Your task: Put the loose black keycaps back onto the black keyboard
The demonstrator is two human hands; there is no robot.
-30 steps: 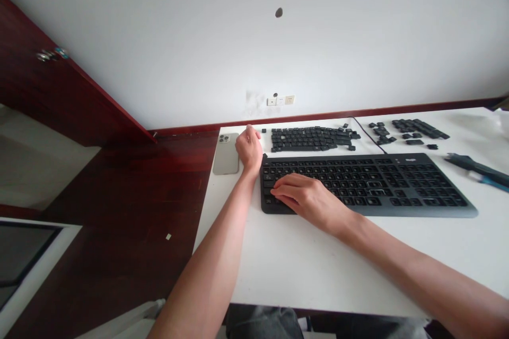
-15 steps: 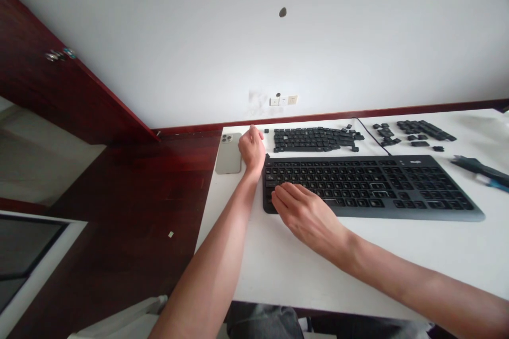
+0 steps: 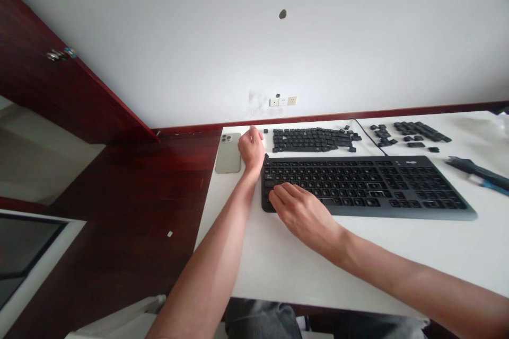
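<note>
A black keyboard (image 3: 330, 212), its key positions mostly bare of caps, lies across the white table. My right hand (image 3: 302, 214) is over its lower left corner, fingers bent down and pressed together against the keys there. The fingertips are hidden beneath the hand, so any small piece in them does not show. My left hand (image 3: 251, 149) rests on the table by the keyboard's upper left corner, fingers curled closed, partly over the phone's right edge. Whatever it holds, if anything, is hidden. Behind the keyboard lie loose black keycaps (image 3: 304, 139), grouped roughly in rows.
A pale phone (image 3: 228, 156) lies face down at the table's left edge. More keycaps (image 3: 421, 130) are scattered at the back right. A dark tool (image 3: 477, 171) with a blue part lies right of the keyboard. A cable (image 3: 368, 135) runs back from the keyboard.
The view has shifted slightly, so the keyboard and keycaps appear a little further left. Both hands keep nearly the same places and poses; nothing is visibly taken up or let go.
</note>
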